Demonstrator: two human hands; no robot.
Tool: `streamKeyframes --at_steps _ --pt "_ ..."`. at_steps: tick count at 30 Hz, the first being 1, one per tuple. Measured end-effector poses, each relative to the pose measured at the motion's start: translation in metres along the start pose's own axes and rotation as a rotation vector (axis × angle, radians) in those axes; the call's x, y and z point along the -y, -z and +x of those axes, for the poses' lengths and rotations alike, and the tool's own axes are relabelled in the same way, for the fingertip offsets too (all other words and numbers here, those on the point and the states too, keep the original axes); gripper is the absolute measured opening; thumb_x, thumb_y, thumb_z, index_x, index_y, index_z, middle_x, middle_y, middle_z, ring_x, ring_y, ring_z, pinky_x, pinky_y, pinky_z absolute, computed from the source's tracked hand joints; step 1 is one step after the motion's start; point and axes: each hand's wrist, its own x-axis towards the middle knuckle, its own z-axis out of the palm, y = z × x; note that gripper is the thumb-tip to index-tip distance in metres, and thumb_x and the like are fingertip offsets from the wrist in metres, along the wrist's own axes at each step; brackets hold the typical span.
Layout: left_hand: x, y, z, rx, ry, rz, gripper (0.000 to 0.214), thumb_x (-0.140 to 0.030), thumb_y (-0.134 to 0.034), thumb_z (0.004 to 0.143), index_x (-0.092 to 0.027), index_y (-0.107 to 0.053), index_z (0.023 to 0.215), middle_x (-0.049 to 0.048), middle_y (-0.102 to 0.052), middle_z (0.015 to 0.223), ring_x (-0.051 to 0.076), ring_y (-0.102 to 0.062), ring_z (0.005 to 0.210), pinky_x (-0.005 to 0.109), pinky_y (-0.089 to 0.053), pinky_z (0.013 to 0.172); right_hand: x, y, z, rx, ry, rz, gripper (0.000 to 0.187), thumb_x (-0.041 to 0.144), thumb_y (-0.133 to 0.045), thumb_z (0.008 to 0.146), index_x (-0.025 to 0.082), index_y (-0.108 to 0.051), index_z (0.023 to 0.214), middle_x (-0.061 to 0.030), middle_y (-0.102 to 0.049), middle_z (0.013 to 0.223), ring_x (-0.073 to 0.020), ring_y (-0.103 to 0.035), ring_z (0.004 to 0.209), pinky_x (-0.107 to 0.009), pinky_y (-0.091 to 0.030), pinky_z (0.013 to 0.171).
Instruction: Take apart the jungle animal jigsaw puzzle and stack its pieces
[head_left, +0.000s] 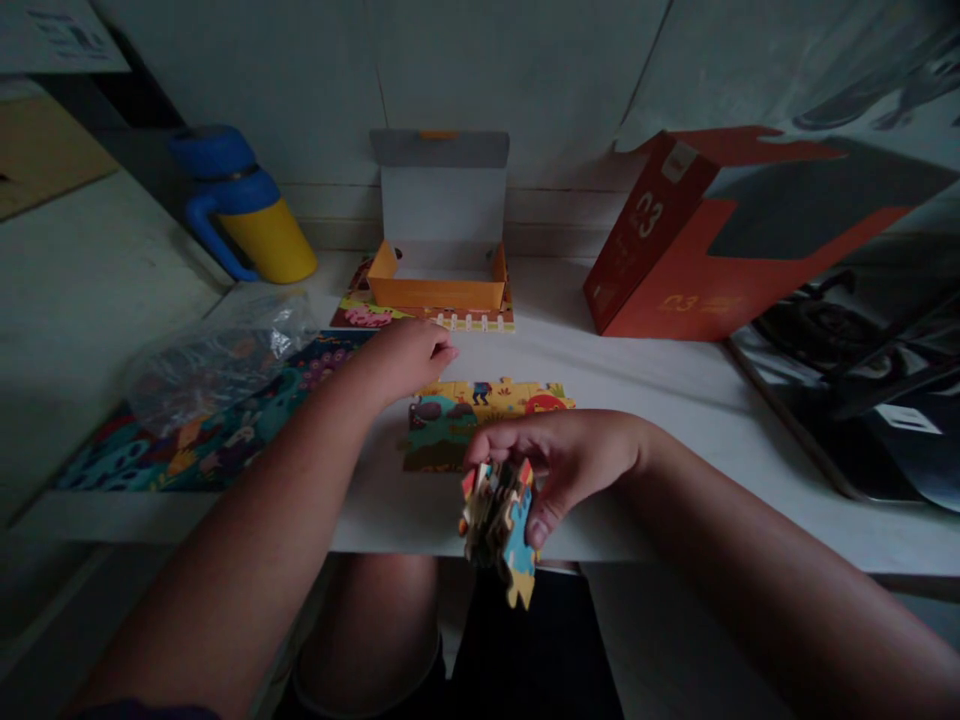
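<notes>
In the head view my right hand [574,460] grips a stack of jigsaw puzzle pieces [517,540] between thumb and fingers, above the front edge of the table. The outermost piece shows blue and yellow. Just behind that hand lies a joined section of jigsaw puzzle [442,425] with a yellow upper part and painted animals; my right hand covers its lower right. My left hand [409,355] is over the table behind the joined section, in front of the open box [439,293]. Its fingers are curled in, and whatever they hold, if anything, is hidden.
A colourful picture sheet [349,315] lies under the open box. At left are a dark teal picture sheet [225,450], a crumpled clear plastic bag [217,360] and a blue-yellow jug [274,240]. At right stand a large red box [660,260] and a gas stove [847,400].
</notes>
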Motion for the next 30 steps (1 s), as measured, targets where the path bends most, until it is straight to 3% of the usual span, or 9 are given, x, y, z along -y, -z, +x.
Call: streamKeyframes --at_steps 5,8,12,17,25,30 --pt "0.002 -0.005 -0.001 0.009 0.022 -0.177 0.031 -0.046 -0.066 0.100 -0.019 -0.079 0.093 0.0066 -0.077 0.088 0.022 -0.067 0.081 0.033 -0.044 0.072 0.015 -0.004 -0.009 -0.203 0.024 -0.100 0.056 0.018 -0.098 0.079 0.018 -0.062 0.121 -0.0063 -0.074 0.118 -0.0191 -0.072 0.103 -0.031 -0.060 0.088" --pt "0.005 -0.008 -0.001 -0.011 0.016 -0.167 0.036 -0.052 -0.077 0.091 -0.018 -0.079 0.103 0.0085 -0.078 0.103 0.026 -0.070 0.096 0.034 -0.048 0.082 0.021 -0.003 -0.012 -0.329 0.045 -0.147 0.051 0.018 -0.094 0.084 0.019 -0.061 0.122 -0.0057 -0.071 0.121 -0.0185 -0.070 0.105 -0.031 -0.059 0.089" --pt "0.012 -0.006 -0.003 0.024 -0.042 -0.134 0.051 -0.048 -0.090 0.077 -0.016 -0.076 0.116 0.0112 -0.074 0.122 0.028 -0.067 0.111 0.034 -0.049 0.094 0.023 0.005 -0.015 -0.432 0.067 -0.240 0.047 0.024 -0.093 0.086 0.020 -0.062 0.120 -0.0033 -0.069 0.115 -0.0183 -0.067 0.100 -0.030 -0.057 0.086" --pt "0.016 -0.002 -0.004 0.100 -0.023 -0.168 0.055 -0.046 -0.094 0.070 -0.018 -0.075 0.113 0.0098 -0.069 0.123 0.028 -0.066 0.110 0.034 -0.050 0.093 0.019 0.017 -0.017 -0.590 0.100 -0.256 0.047 0.035 -0.092 0.088 0.020 -0.065 0.124 -0.0062 -0.072 0.118 -0.0220 -0.067 0.105 -0.034 -0.057 0.091" --pt "0.013 -0.002 -0.008 0.109 0.152 -0.092 0.062 -0.054 -0.092 0.067 -0.019 -0.071 0.113 0.0138 -0.069 0.123 0.032 -0.067 0.110 0.038 -0.052 0.094 0.009 0.020 -0.010 -0.620 0.132 0.011 0.051 0.037 -0.093 0.088 0.018 -0.068 0.129 -0.0103 -0.074 0.125 -0.0229 -0.071 0.110 -0.034 -0.059 0.097" --pt "0.015 -0.004 -0.007 0.142 0.212 -0.100 0.060 -0.054 -0.089 0.068 -0.020 -0.071 0.114 0.0152 -0.072 0.120 0.034 -0.069 0.109 0.041 -0.053 0.092 0.011 0.018 -0.012 -0.659 0.134 0.082 0.052 0.033 -0.096 0.085 0.020 -0.069 0.127 -0.0087 -0.076 0.121 -0.0210 -0.073 0.106 -0.032 -0.063 0.092"
